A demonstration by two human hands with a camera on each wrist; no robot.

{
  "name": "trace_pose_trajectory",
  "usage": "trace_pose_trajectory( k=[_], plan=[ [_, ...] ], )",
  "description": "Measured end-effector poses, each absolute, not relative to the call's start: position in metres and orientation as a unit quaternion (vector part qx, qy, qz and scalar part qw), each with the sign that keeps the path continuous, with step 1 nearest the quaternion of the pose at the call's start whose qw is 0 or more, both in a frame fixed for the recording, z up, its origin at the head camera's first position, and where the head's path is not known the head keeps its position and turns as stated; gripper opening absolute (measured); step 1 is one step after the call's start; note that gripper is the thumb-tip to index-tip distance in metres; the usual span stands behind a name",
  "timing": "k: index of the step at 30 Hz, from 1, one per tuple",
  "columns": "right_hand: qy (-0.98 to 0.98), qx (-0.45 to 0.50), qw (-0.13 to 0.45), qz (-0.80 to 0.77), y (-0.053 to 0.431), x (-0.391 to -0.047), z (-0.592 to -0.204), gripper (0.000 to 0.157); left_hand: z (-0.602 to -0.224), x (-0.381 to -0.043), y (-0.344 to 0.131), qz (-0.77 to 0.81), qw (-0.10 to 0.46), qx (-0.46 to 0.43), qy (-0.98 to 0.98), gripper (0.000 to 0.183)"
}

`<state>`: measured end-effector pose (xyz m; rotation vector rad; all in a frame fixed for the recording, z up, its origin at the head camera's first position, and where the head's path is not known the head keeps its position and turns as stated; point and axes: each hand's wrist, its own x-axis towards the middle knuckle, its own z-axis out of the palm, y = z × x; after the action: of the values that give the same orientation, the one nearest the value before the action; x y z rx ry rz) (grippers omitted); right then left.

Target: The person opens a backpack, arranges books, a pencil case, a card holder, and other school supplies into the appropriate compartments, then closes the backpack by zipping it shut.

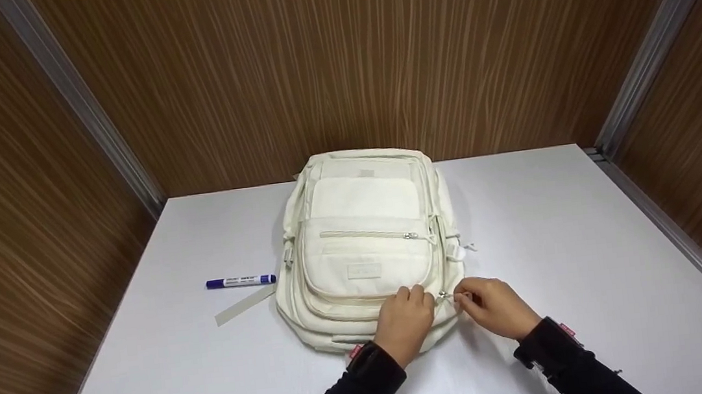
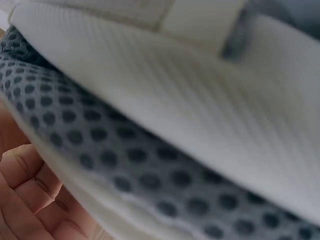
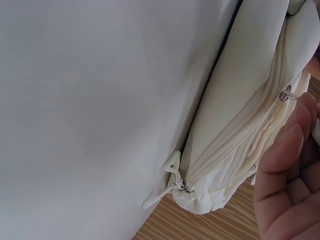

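A cream backpack (image 1: 364,199) lies front side up on the white table, its bottom towards me. My left hand (image 1: 404,322) grips the bag near its lower right, fingers curled over the fabric. To the right, my right hand (image 1: 496,306) pinches the pull of a zipper slider (image 1: 443,294) at the lower right corner. Part of that zipper is open in the right wrist view, with the metal slider (image 3: 287,93) beside my fingertips. Dark mesh padding (image 2: 140,155) and cream fabric fill most of the left wrist view, partly hiding my left fingers.
A blue and white marker (image 1: 241,281) lies left of the backpack. Just below it, a pale grey strip (image 1: 242,306) reaches the bag's edge. Wood-patterned panels (image 1: 362,59) enclose the white table (image 1: 555,214) at the back and sides.
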<state>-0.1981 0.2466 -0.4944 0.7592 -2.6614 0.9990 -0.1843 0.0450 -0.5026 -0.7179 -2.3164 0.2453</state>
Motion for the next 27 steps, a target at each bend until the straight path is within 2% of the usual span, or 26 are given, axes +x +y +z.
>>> trace_pose_trajectory(
  k=[5,8,15,19,27],
  plan=[
    [-0.907,0.244,0.107,0.325,0.251,-0.203,-0.493,0.01,-0.504,-0.184,0.038,0.071,0.37,-0.292,-0.879,0.017],
    [-0.912,0.237,0.104,0.317,0.252,-0.206,-0.493,0.009,-0.503,-0.182,0.033,0.066,0.364,-0.305,-0.877,0.018],
    [-0.917,0.231,0.105,0.309,0.251,-0.212,-0.492,0.008,-0.5,-0.178,0.015,0.048,0.303,-0.325,-0.895,0.013],
    [-0.917,0.236,0.094,0.306,0.249,-0.214,-0.492,0.007,-0.497,-0.177,0.002,0.033,0.266,-0.331,-0.905,0.017],
    [-0.921,0.221,0.1,0.306,0.248,-0.22,-0.487,0.007,-0.49,-0.173,-0.028,0.003,0.232,-0.357,-0.905,0.007]
  ],
)
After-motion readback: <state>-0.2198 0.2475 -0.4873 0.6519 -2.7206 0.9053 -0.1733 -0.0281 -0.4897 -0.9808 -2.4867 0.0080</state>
